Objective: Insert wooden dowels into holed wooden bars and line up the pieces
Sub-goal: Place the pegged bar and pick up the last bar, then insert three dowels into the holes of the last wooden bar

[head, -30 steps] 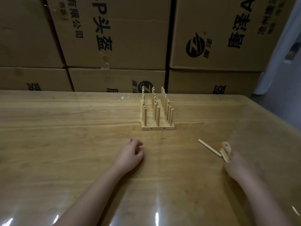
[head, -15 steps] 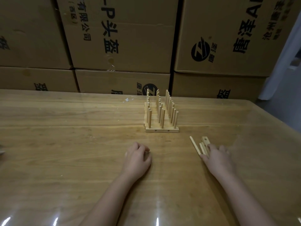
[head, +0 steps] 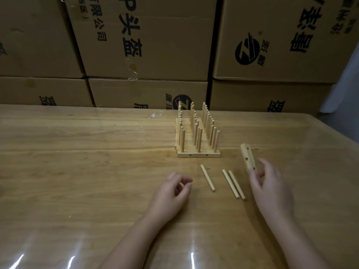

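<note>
**Right fingertips on the bar, left hand idle**

Loose and spread, the right hand [head: 272,187] has a fingertip on the near end of a holed bar [head: 247,158], with the thumb clear of it, so nothing is clamped. The left hand [head: 171,193] rests loosely curled on the table [head: 77,162] and grips nothing I can make out.

The table is pale wood under a glossy clear sheet that catches glare near the front edge. Cardboard boxes [head: 155,35] are stacked behind it. They are printed "头盔" and "有限公司", with a round black logo [head: 247,51].

One dowel [head: 207,178] lies between the hands, and a touching pair [head: 234,184] lies just right of it. Beyond them the finished bars [head: 198,155] stand lined up with their dowels upright.
</note>
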